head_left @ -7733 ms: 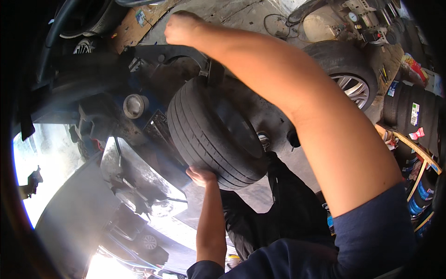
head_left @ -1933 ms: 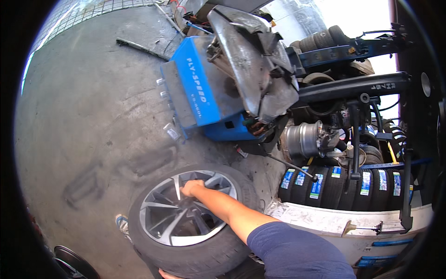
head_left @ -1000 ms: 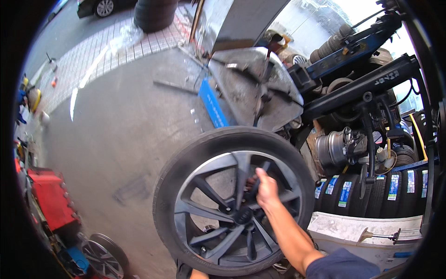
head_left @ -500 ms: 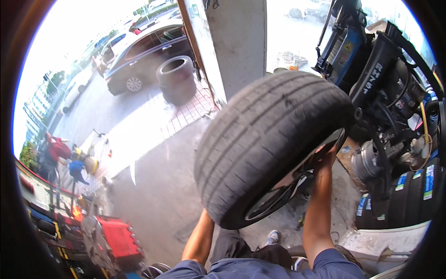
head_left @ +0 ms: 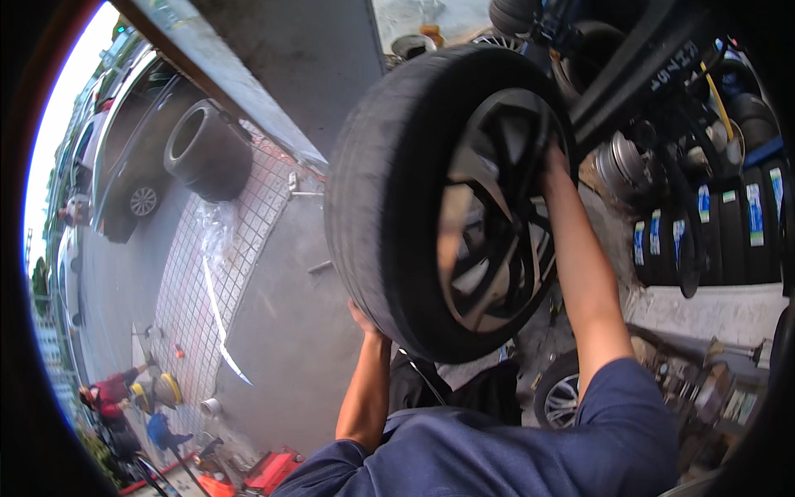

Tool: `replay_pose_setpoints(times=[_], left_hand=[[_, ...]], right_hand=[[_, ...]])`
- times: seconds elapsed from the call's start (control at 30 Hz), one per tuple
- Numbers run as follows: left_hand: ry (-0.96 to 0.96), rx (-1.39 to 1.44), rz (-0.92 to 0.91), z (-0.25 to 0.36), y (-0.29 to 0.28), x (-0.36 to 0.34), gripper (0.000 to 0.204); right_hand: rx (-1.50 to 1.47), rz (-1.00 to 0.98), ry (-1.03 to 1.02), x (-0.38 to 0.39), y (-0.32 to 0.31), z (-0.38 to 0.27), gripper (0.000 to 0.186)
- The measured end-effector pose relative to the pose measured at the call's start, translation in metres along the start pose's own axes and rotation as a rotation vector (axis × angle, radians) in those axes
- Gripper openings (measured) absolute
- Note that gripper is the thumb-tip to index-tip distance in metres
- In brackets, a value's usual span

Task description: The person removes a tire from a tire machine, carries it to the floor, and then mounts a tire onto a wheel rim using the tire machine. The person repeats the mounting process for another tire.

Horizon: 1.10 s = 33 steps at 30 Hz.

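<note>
A car wheel [head_left: 418, 199], a black tyre on a dark spoked rim [head_left: 517, 219], is held up off the floor in front of me. Its spoked face is turned to the right and toward me. My right hand [head_left: 556, 168] reaches into the rim and grips it among the spokes near the upper right; its fingertips are hidden. Against the tread at the lower left, my left hand [head_left: 368, 321] bears the tyre from below, its fingers partly behind the rubber.
A black machine arm [head_left: 633, 70] stands close by the wheel's right. Tyres with labels [head_left: 729, 219] line the right side, above another wheel [head_left: 561, 393] on the floor. Stacked tyres [head_left: 207, 149] and a parked car [head_left: 137, 157] are outside left. A person in red [head_left: 108, 396] is far left.
The wheel has turned, so its spoked face shows far more and its tread less. My view has swung, and both hands are still on the wheel.
</note>
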State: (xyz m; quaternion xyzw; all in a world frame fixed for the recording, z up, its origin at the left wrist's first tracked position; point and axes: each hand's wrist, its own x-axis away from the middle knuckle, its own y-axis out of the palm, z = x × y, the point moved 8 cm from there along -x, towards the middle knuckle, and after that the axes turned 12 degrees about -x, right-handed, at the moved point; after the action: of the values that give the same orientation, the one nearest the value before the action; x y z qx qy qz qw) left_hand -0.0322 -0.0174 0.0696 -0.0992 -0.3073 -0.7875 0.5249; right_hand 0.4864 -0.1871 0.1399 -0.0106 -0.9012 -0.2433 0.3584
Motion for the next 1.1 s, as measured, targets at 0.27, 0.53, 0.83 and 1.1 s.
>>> replay_pose_setpoints(times=[0.27, 0.53, 0.83, 1.1], left_hand=[[0.165, -0.128, 0.137, -0.015, -0.044, -0.074, 0.054], [-0.289, -0.510, 0.141, -0.090, -0.086, -0.106, 0.062], [-0.400, -0.836, -0.054, -0.018, -0.091, -0.039, 0.063], [0.436, -1.175, 0.174, 0.260, -0.073, 0.139, 0.011]], right_hand=[[0.235, 0.172, -0.097, -0.056, 0.048, 0.085, 0.078], [0.421, 0.351, -0.211, -0.064, 0.041, 0.123, 0.063], [0.601, 0.556, -0.354, -0.066, 0.019, 0.113, 0.080], [0.797, 0.254, -0.297, -0.077, 0.035, 0.119, 0.074]])
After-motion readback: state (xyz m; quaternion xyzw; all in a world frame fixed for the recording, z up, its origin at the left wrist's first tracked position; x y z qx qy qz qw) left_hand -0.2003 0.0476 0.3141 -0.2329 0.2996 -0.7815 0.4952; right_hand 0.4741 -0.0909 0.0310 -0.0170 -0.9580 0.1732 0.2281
